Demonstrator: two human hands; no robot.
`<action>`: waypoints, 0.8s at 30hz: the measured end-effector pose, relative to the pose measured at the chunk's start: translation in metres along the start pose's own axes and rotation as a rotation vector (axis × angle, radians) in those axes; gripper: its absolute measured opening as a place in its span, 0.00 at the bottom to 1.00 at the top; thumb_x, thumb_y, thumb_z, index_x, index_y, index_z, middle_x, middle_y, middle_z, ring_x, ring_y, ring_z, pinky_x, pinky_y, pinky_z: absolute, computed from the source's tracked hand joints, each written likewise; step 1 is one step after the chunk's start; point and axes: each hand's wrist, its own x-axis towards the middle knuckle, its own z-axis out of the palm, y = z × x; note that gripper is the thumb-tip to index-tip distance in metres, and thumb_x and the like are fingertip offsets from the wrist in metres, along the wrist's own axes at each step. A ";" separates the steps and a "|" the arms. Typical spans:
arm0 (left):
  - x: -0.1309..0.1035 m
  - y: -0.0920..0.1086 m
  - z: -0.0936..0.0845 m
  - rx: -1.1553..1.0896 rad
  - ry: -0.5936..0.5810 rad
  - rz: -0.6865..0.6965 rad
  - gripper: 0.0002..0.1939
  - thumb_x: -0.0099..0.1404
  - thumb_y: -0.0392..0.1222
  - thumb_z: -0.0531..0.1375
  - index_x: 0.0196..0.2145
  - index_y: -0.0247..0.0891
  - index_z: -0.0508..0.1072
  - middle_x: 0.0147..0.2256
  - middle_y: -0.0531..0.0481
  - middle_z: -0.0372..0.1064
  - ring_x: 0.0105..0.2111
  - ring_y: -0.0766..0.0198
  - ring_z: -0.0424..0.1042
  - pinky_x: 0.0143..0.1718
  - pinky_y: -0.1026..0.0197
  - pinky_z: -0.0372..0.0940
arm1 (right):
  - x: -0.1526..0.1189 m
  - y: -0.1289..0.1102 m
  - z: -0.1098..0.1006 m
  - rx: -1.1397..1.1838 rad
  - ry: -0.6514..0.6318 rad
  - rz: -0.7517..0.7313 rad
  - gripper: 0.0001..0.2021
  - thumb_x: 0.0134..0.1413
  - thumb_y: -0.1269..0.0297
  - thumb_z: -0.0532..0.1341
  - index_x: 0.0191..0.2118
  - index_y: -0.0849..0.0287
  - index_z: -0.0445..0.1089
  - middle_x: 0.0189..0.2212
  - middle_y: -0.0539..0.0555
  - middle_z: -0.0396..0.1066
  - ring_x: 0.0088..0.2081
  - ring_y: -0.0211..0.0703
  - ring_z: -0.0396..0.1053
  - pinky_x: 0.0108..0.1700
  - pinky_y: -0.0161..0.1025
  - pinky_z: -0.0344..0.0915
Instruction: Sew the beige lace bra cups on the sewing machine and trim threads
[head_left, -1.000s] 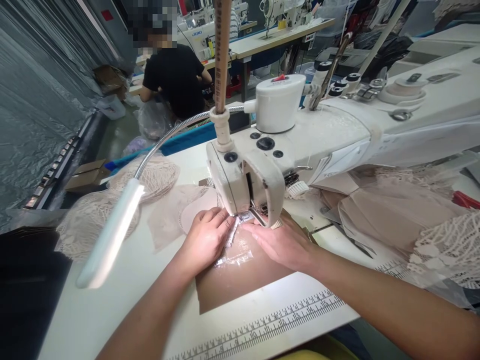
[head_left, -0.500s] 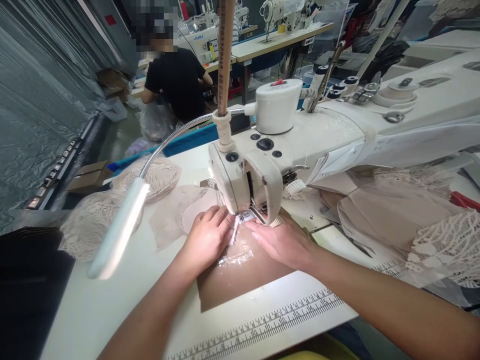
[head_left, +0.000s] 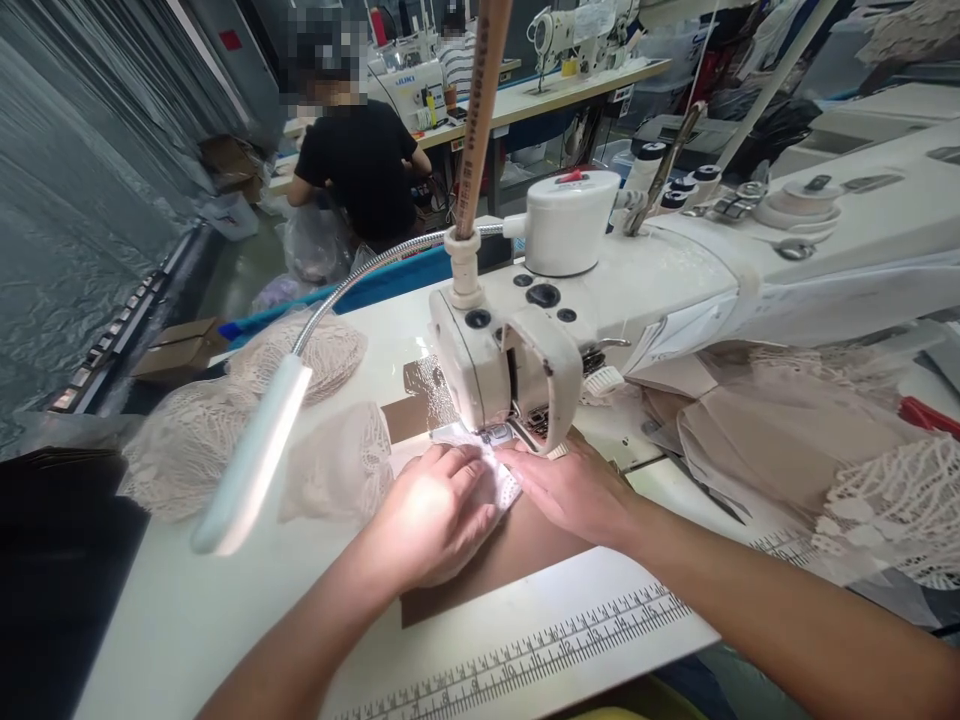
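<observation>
A white sewing machine's head [head_left: 472, 375] stands over the pale table, its presser foot [head_left: 495, 434] resting at a piece of pale lace fabric [head_left: 504, 482]. My left hand [head_left: 439, 505] lies over the fabric left of the foot, fingers lightly bent and thumb apart, pressing it down. On the right, my right hand [head_left: 566, 485] rests flat with its fingertips at the fabric's edge, close under the needle guard. A brown sheet [head_left: 540, 540] covers the table beneath both hands. Part of the fabric is hidden under my left palm.
A lit gooseneck lamp [head_left: 255, 455] hangs at the left. Bundled lace cups [head_left: 187, 450] and a sheer folded piece [head_left: 337, 460] lie behind it. Mesh and lace [head_left: 885, 490] are heaped right. A printed ruler [head_left: 540, 650] runs along the front edge. Another person [head_left: 356, 170] sits beyond.
The lace fabric has been swung round and now lies toward me, right of my left hand. My left hand has come slightly nearer; my right hand stays about in place. The view has shifted a little.
</observation>
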 end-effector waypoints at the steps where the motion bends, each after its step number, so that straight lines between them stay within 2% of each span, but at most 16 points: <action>1: 0.001 0.001 0.003 0.001 -0.010 -0.002 0.21 0.67 0.47 0.52 0.51 0.32 0.69 0.50 0.39 0.67 0.46 0.51 0.66 0.47 0.50 0.65 | 0.000 0.000 0.000 0.001 -0.008 -0.016 0.14 0.61 0.68 0.51 0.45 0.55 0.73 0.31 0.54 0.72 0.35 0.43 0.67 0.40 0.38 0.59; 5: 0.002 0.003 0.010 0.025 -0.030 -0.023 0.23 0.67 0.47 0.52 0.55 0.32 0.65 0.55 0.38 0.63 0.49 0.49 0.63 0.49 0.47 0.63 | 0.000 0.000 -0.001 -0.032 -0.038 -0.043 0.14 0.60 0.70 0.51 0.45 0.56 0.72 0.33 0.55 0.72 0.37 0.44 0.67 0.41 0.40 0.59; 12: 0.000 0.001 0.012 0.042 -0.009 -0.010 0.21 0.65 0.44 0.54 0.54 0.33 0.66 0.53 0.36 0.64 0.48 0.49 0.63 0.47 0.47 0.62 | -0.002 -0.002 0.002 -0.078 -0.062 -0.014 0.15 0.59 0.71 0.52 0.47 0.56 0.72 0.35 0.55 0.72 0.36 0.43 0.66 0.39 0.39 0.57; 19: 0.007 -0.003 0.004 0.053 -0.022 -0.020 0.22 0.66 0.44 0.53 0.56 0.35 0.65 0.55 0.37 0.63 0.50 0.50 0.63 0.50 0.47 0.62 | 0.000 -0.002 0.005 -0.072 -0.064 -0.008 0.15 0.60 0.71 0.51 0.48 0.57 0.70 0.33 0.54 0.72 0.32 0.41 0.65 0.36 0.39 0.55; 22: -0.004 -0.001 0.002 0.055 -0.014 0.043 0.25 0.63 0.45 0.56 0.57 0.37 0.64 0.56 0.38 0.63 0.51 0.50 0.64 0.51 0.48 0.64 | 0.000 -0.006 -0.002 -0.097 -0.052 0.002 0.13 0.60 0.67 0.52 0.46 0.55 0.70 0.33 0.52 0.73 0.33 0.43 0.66 0.37 0.41 0.56; 24: -0.019 -0.007 0.012 0.086 -0.021 0.135 0.27 0.59 0.43 0.59 0.56 0.41 0.65 0.56 0.42 0.63 0.52 0.49 0.65 0.51 0.50 0.66 | -0.001 -0.010 -0.009 -0.133 -0.098 -0.011 0.10 0.58 0.64 0.54 0.42 0.54 0.70 0.30 0.50 0.72 0.32 0.44 0.67 0.35 0.41 0.57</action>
